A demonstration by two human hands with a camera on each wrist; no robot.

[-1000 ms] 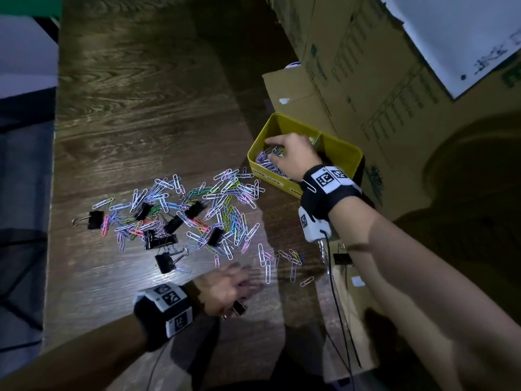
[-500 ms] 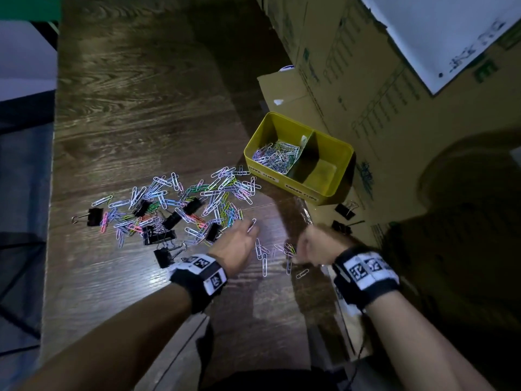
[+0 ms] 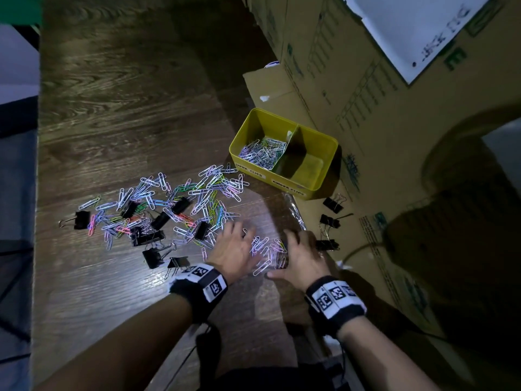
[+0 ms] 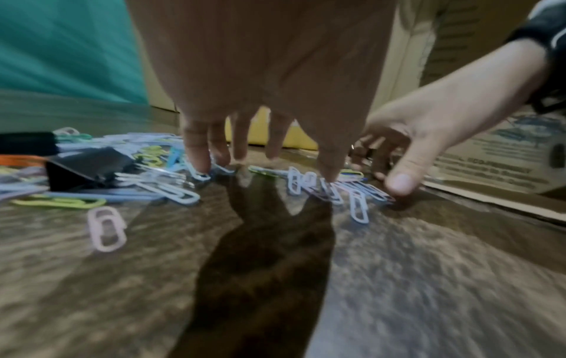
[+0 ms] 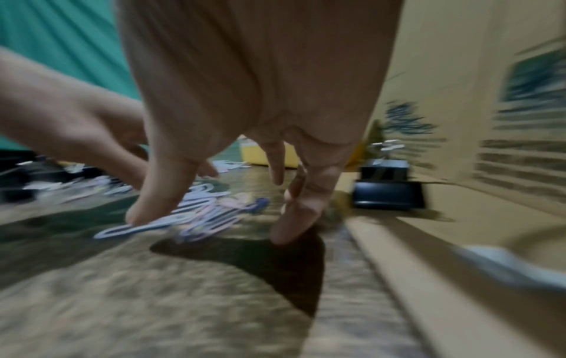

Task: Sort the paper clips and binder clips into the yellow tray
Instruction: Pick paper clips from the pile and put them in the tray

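Note:
A yellow tray (image 3: 324,190) stands at the table's right edge; its left compartment holds paper clips (image 3: 262,152) and its right one holds nothing. A spread of coloured paper clips (image 3: 174,204) mixed with black binder clips (image 3: 146,235) lies on the dark wood. My left hand (image 3: 235,249) (image 4: 260,155) has its fingers spread, tips down among clips. My right hand (image 3: 301,255) (image 5: 214,225) arches opposite it, thumb and fingertips on the table. A small group of paper clips (image 3: 267,252) (image 4: 330,189) lies between the two hands, held by neither.
Large cardboard boxes (image 3: 366,108) wall off the right side. Three more binder clips (image 3: 329,221) (image 5: 387,196) lie on flat cardboard just past the table's right edge. The table's left edge (image 3: 36,193) drops to the floor. A cable hangs below my right wrist.
My right hand left the tray's left compartment and came back down to the table. My left hand moved forward from the near edge. Both now flank the small group of clips.

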